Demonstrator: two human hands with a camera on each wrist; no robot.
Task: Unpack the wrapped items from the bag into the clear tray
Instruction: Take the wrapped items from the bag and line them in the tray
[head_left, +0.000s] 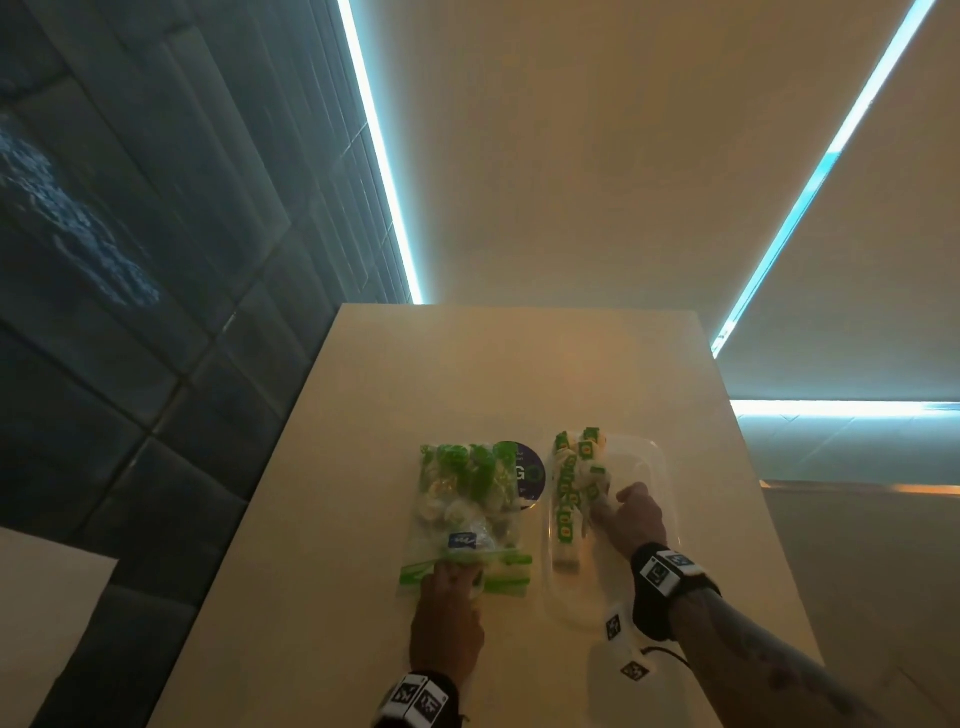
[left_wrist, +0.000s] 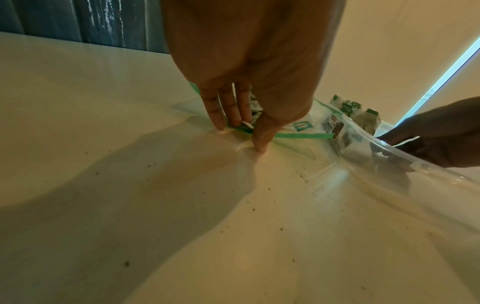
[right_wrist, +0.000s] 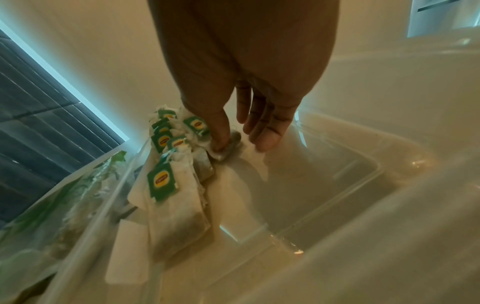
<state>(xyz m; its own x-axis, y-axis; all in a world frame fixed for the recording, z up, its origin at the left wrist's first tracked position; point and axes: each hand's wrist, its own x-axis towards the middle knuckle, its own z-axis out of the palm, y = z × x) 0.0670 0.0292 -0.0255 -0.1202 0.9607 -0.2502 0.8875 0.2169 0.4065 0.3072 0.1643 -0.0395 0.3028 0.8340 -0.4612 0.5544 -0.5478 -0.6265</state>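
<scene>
The right hand (head_left: 631, 519) is inside the clear tray (head_left: 657, 457), with its thumb pressing the newest tea bag (right_wrist: 226, 148) down against the row of tea bags (head_left: 571, 488). The other fingers (right_wrist: 265, 131) hang loose and straight beside it, so this looks like a placing touch and not a firm grip. The left hand (head_left: 447, 618) is at the near end of the bag (head_left: 467, 514); in the left wrist view its fingertips (left_wrist: 259, 144) are on the bench (head_left: 467, 364) at the green zip strip (left_wrist: 298, 135), pinning the bag's open mouth flat, with fingers nearly straight.

I judge the task to be partway through. A row of tea bags stands along the left wall of the tray, leaning on each other, and the right-hand part of the tray is bare. The bag next to it, just left of the tray, is plainly not empty: green and white wrapped pieces fill most of it, so a good share of the work remains.

Counts, as far as they can be made out: one bag, one tray, two hands. In the right wrist view about six green and yellow tags (right_wrist: 162, 181) show on the tea bags in the tray, though some overlap and the true number may be higher. The pieces left in the bag are too jumbled to count. A dark round thing (head_left: 530, 475) lies half under the bag's far corner; I cannot tell what it is.
</scene>
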